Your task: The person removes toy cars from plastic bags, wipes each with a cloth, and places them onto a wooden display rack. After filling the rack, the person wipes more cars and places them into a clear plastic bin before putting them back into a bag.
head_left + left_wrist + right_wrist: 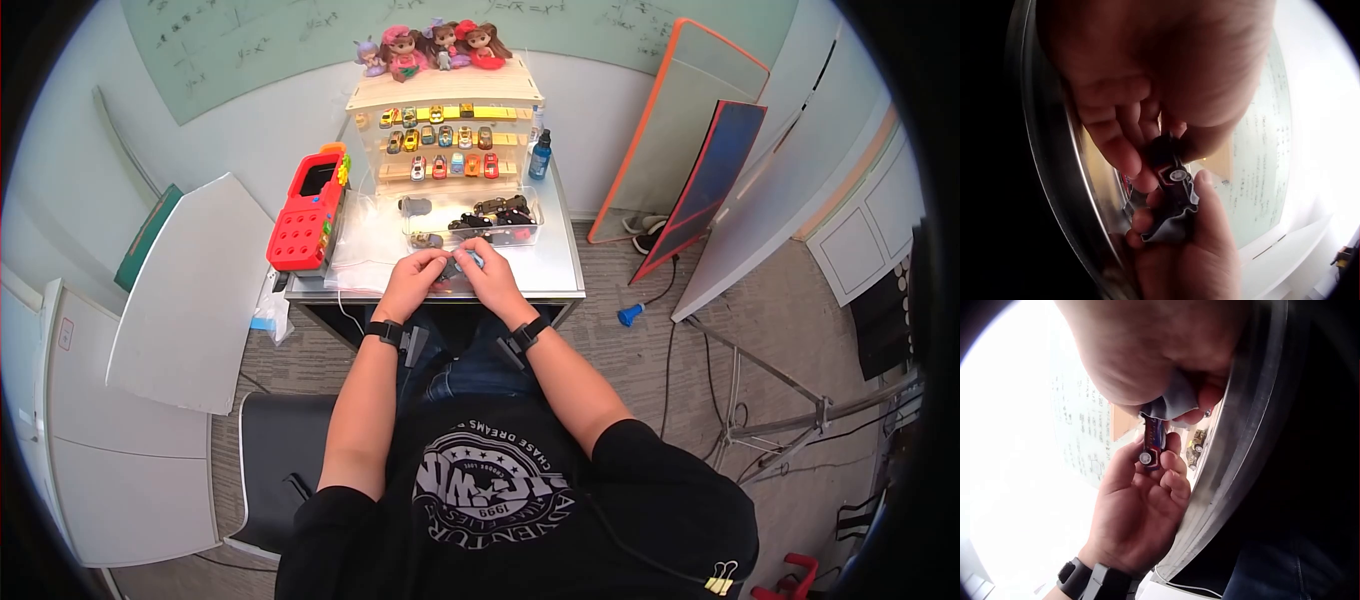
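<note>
A small dark toy car (1174, 181) with a pale-rimmed wheel and red trim is held between both hands at the table's front edge. My left hand (1147, 500) pinches one end of the car (1152, 445) between thumb and fingers. With my right hand (1194, 262) I grip the other end through a grey cloth (1172, 228), which also shows in the right wrist view, bunched under the fingers. In the head view my left hand (408, 283) and right hand (492, 283) meet just in front of the clear bin (538, 232).
Dark toy cars (500, 215) lie in the clear bin. Behind it stands a tiered rack (440, 93) with rows of small cars and several dolls (440, 45) on top. A red toy case (303, 220) is at the left, a blue bottle (540, 155) at the right.
</note>
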{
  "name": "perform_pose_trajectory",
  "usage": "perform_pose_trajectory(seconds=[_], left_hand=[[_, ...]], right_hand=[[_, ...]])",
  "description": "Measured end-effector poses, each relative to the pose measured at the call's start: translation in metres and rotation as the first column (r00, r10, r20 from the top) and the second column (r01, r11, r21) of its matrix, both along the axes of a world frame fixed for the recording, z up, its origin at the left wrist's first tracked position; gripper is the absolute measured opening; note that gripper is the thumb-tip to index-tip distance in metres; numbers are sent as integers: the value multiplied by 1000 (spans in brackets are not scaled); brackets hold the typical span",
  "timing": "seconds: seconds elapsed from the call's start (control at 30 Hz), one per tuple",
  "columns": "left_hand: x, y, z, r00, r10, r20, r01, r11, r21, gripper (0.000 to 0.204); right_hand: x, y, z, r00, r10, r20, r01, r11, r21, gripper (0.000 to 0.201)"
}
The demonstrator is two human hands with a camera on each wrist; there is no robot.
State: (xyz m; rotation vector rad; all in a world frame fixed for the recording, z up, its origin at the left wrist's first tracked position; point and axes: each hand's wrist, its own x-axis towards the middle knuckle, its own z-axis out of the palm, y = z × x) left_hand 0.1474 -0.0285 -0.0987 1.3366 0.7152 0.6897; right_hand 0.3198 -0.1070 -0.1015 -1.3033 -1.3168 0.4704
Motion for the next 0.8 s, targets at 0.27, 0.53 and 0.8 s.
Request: perform_pose_trajectory(seconds=[0.27,0.53,0.8], left_hand=[[4,-3,-3,989,-75,131,62,993,102,31],[1,-1,3,1000,12,16,-12,1000,18,25],[-1,6,-1,997,-37,-71,42,997,63,46]], right_hand=[[3,2,2,995,-93,-38,88,990,-114,24],[5,-1,-4,967,1,-255,-46,984,-171,29],[4,-2,3,995,78,-68,-75,996,46,40]])
